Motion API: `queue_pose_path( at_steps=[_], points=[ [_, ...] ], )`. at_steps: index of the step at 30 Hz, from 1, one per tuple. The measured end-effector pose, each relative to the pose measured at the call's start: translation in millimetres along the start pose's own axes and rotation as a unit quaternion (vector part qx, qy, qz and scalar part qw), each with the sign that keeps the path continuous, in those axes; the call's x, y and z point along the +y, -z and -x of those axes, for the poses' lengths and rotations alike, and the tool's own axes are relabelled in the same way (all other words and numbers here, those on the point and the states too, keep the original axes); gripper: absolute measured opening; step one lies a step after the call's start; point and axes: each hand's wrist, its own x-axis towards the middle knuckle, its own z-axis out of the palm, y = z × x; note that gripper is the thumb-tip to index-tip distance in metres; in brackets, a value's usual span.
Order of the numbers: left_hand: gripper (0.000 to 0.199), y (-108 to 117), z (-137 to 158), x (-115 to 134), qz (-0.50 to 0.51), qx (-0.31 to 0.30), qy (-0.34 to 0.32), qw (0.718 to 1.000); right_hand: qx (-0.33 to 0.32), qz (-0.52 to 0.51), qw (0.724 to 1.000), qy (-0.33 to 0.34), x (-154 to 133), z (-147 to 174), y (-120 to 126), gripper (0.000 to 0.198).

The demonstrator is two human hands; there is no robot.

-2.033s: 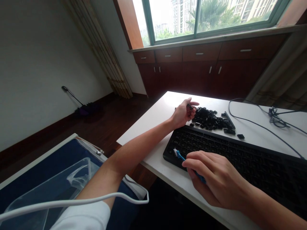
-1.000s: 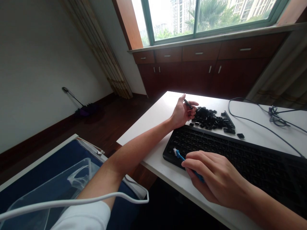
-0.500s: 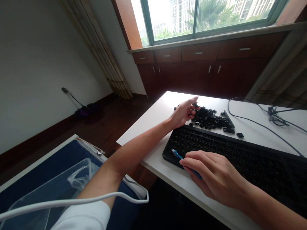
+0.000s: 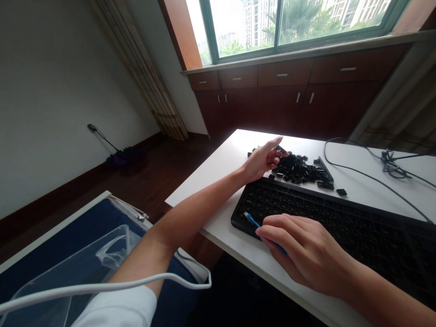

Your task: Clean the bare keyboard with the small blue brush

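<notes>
Over the left end of a heap of black keycaps (image 4: 298,170) is my left hand (image 4: 262,159), its wrist by the keyboard's far left corner. The thumb stretches away from the loosely bent fingers. A small dark piece shows between thumb and forefinger; whether they touch it is unclear. My right hand (image 4: 299,247) is closed around a thin blue brush (image 4: 252,221). Its pale tip is at the left end of a black keyboard (image 4: 293,200), over rows of key sockets without caps. My right hand covers part of the keyboard and most of the brush handle.
The keyboard lies along the near side of a white table (image 4: 207,188). Black cables (image 4: 391,163) cross its right side. At lower left, a white bent bar (image 4: 153,278) crosses my left arm above a dark blue surface (image 4: 95,227) with clear plastic. Wooden cabinets (image 4: 272,102) stand under the window.
The fingers of my left hand have straightened a little to the right over the keycaps. My right hand and the brush have barely moved. The keyboard is where it was.
</notes>
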Motion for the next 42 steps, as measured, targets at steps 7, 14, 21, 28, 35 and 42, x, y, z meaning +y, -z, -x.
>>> queue_pose_path(
  at_steps=[7, 14, 21, 28, 35, 42],
  points=[
    [0.045, 1.1, -0.1, 2.3, 0.016, -0.014, 0.011, 1.000, -0.004, -0.008, 1.000, 0.000, 0.2, 0.0, 0.8, 0.019],
    [0.042, 0.5, 0.8, 1.7, 0.020, -0.010, 0.005, 1.000, -0.003, -0.015, 1.000, -0.001, -0.6, -0.4, 1.1, 0.022],
    [0.048, 1.1, 1.4, 2.4, 0.037, -0.013, 0.006, 0.999, -0.012, -0.029, 1.000, -0.003, -0.6, 0.0, 1.7, 0.022],
    [0.047, 1.9, 0.6, 2.6, 0.043, -0.015, 0.009, 0.999, -0.015, -0.024, 1.000, 0.001, -0.6, -0.4, 2.6, 0.020],
    [0.045, 1.2, 2.1, 4.0, 0.034, -0.018, 0.011, 0.999, -0.014, -0.021, 1.000, 0.000, -0.8, -0.7, 2.5, 0.018],
    [0.044, 0.0, 0.5, 1.0, 0.015, -0.008, 0.005, 1.000, -0.017, -0.019, 1.000, 0.001, -1.2, -1.2, 2.9, 0.017]
  ],
)
